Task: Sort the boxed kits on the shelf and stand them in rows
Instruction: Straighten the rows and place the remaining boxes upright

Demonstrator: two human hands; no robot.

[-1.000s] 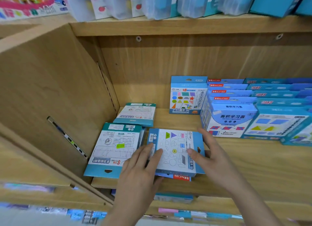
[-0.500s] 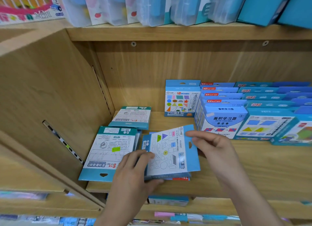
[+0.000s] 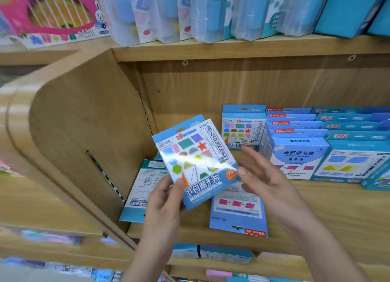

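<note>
Your left hand pinches the shapes kit by one lower corner, tilted above the shelf; your right hand, fingers straight, barely touches it. That thin grip could let it drop.

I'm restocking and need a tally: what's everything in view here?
held shape kits: two it seems, blue, above the shelf front
standing shape kit: one, blue, shelf back
flat kit: one, blue with pink squares, shelf front
teal kits: at least one, white and teal, flat at left
standing rows: several kits, blue, right
clear packets: several, see-through, upper shelf
pink box: one, top left
shelf: one, wood
left-hand grip: pinches the held shape kits
right-hand grip: open, beside them
</note>
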